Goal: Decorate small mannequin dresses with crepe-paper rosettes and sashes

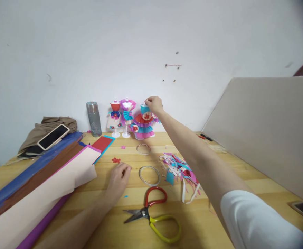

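Paper dress (144,128) with a blue top stands near the bench's (130,154) far edge, right under my right hand (154,104), fingertips pinching its top. My left hand (120,177)'s loosely curled near the red cutout (116,160).

Three dresses (115,119), two rings (149,166)

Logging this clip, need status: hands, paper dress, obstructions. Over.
Right hand at top of tiered paper dress. Left hand loosely curled near red flower cutout, nothing visible in it. Scissors lie blades apart, clear of both hands.
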Motion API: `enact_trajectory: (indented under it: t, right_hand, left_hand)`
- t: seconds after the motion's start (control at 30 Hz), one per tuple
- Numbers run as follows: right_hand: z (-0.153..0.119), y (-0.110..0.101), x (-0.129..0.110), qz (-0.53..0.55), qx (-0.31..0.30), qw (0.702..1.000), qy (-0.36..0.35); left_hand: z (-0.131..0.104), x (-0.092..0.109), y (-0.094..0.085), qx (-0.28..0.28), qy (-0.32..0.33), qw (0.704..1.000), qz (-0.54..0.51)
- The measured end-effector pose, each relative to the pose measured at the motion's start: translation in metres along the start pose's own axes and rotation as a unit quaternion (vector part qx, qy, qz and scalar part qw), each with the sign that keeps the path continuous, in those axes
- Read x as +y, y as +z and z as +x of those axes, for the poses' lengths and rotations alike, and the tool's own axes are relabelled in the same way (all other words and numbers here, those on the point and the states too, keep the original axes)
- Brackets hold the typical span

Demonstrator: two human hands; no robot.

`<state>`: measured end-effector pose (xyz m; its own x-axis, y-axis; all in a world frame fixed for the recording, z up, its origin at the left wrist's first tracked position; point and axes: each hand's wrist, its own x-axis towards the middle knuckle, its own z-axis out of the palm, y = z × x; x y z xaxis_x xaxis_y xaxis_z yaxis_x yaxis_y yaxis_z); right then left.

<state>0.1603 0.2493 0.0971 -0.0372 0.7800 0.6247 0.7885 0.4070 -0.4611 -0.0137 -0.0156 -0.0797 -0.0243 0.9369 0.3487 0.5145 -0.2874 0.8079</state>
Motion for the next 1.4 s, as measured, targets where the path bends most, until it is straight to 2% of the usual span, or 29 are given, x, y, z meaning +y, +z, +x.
enact_trajectory:
  t: [0.57,0.83,1.13,1.2,1.3,1.4]
  right_hand:
    - [0.023,0.021,-0.002,-0.009,-0.02,1.0,-0.01]
    - [0.024,0.021,-0.001,-0.023,-0.019,1.0,-0.006]
    - [0.026,0.023,-0.007,-0.051,-0.022,0.998,0.007]
    - [0.024,0.023,-0.01,-0.058,-0.012,0.998,0.005]
    - [0.022,0.021,-0.02,-0.062,0.042,0.997,-0.01]
    - [0.02,0.022,-0.04,-0.047,0.065,0.995,-0.064]
  left_hand:
    - [0.001,0.004,0.004,-0.029,0.003,1.0,0.003]
    - [0.001,-0.002,0.005,-0.04,0.003,0.999,0.016]
    - [0.0,0.0,0.004,-0.051,0.003,0.998,0.028]
    - [0.0,0.0,0.004,-0.053,0.002,0.998,0.029]
    - [0.0,0.0,0.004,-0.052,0.004,0.998,0.029]
    - [0.0,0.001,0.004,-0.051,0.006,0.998,0.028]
